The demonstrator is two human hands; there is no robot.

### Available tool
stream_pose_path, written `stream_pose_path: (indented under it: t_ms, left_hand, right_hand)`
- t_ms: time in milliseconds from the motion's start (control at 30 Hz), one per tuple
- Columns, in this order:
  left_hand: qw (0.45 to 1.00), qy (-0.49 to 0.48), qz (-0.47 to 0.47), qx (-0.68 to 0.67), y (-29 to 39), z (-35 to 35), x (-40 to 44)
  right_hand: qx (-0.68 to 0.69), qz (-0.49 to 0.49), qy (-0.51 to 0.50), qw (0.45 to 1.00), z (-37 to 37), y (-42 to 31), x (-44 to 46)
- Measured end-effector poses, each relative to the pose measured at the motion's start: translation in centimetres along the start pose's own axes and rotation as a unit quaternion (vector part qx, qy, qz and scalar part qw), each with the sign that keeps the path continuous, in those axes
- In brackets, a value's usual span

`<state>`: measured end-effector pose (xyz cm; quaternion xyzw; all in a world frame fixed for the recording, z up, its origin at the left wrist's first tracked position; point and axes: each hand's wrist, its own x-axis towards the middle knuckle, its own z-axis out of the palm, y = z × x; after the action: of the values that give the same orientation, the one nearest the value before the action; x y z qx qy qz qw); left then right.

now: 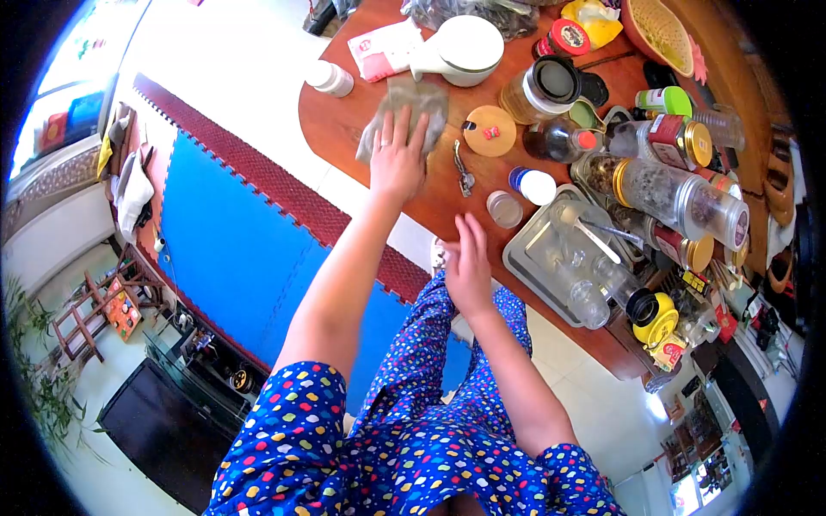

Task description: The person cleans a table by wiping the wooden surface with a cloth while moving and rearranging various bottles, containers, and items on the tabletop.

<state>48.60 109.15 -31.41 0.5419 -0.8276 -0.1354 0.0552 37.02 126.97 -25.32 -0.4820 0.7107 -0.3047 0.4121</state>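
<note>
My left hand lies flat with spread fingers on a grey cloth, pressing it against the wooden table. My right hand is at the near table edge, fingers loosely stretched and apart, with nothing visible in it. Beside the cloth are a round wooden lid with a small red piece on it and a small metal item whose kind I cannot make out. Closest to my right hand stand a small clear-sided jar and a white-lidded container.
A white bottle, a pink-and-white packet and a white handled vessel stand beyond the cloth. To the right, a clear tray holds glassware and a spoon. Several jars, a dark bottle and a basket crowd the table.
</note>
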Motion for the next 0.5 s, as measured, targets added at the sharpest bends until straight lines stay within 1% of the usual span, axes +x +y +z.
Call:
stream_pose_path:
  t_ms: [67, 133, 167, 233, 267, 300, 367, 433, 467, 500]
  left_hand:
    - [1.000, -0.027, 0.006, -0.006, 0.1, -0.5, -3.2]
    - [0.998, -0.055, 0.000, -0.011, 0.5, -1.1, -6.7]
    - [0.997, -0.075, -0.003, -0.003, 0.8, -1.3, -8.0]
    - [0.997, -0.073, 0.012, 0.002, 0.5, -1.3, -8.8]
    - [0.996, -0.090, 0.021, 0.006, -0.1, -1.4, -8.4]
    - [0.994, -0.107, 0.030, 0.006, -0.6, -1.4, -8.0]
    - [0.992, -0.097, 0.056, 0.063, -1.4, -2.0, -6.1]
    - [0.994, -0.090, 0.042, 0.040, -1.0, -2.7, -4.9]
    - [0.995, -0.087, 0.037, 0.044, -0.7, -2.9, -4.5]
    - [0.995, -0.086, 0.041, 0.042, -0.6, -2.7, -4.3]
  right_hand:
    - [0.008, -0.015, 0.019, 1.000, 1.1, -1.0, 3.4]
    - [-0.140, -0.059, 0.096, 0.984, 2.3, -0.8, 6.5]
    - [-0.139, -0.057, 0.104, 0.983, 2.3, -1.4, 7.8]
    - [-0.199, 0.094, -0.004, 0.976, 1.6, -2.5, 10.0]
    - [-0.245, 0.102, -0.037, 0.963, 2.1, -1.3, 10.7]
    - [-0.314, 0.116, -0.055, 0.941, 1.5, -2.6, 11.0]
    - [-0.382, 0.046, -0.030, 0.923, 2.7, -0.4, 10.7]
    - [-0.390, 0.023, 0.004, 0.921, 3.5, 1.0, 9.7]
    - [-0.380, 0.006, 0.050, 0.924, 4.0, 1.7, 9.2]
    - [-0.381, 0.009, 0.053, 0.923, 3.8, 2.1, 8.7]
